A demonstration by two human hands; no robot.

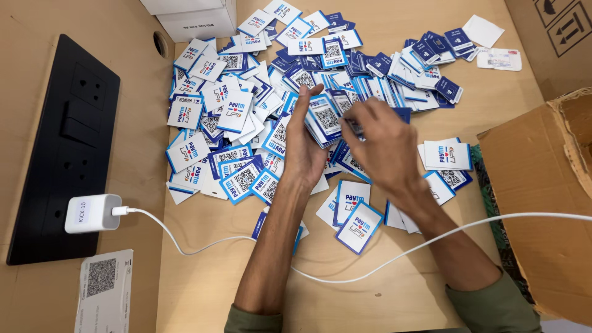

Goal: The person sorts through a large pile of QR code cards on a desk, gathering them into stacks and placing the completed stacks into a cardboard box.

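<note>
Wooden desk (203, 271) seen from above, strewn with small blue-and-white cards (246, 117), each bearing a square code pattern. Left hand (303, 148) raised over the heap, fingers curled round a fanned stack (324, 117) of the same cards, grip closed and firm. Right hand (379, 145) just beside, fingertips pinched at the stack's right edge; whether a single card is held between them cannot be told. Loose cards spread from the far edge down to the wrists, a few lying alone near the forearms. White cable (203, 240) running from a charger (92, 213) plugged into a black socket strip (68, 148) at left, crossing beneath both arms. Brown carton (542, 203) open at right; white box (191, 15) at top left; printed sheet (105, 290) at lower left. Judged best handled thus: stack kept square against the left palm, edges aligned with the thumb, one card fed at a time by the right fingertips, faces turned the same way, forearms lifted clear of the cable to avoid dragging it through the heap.
</note>
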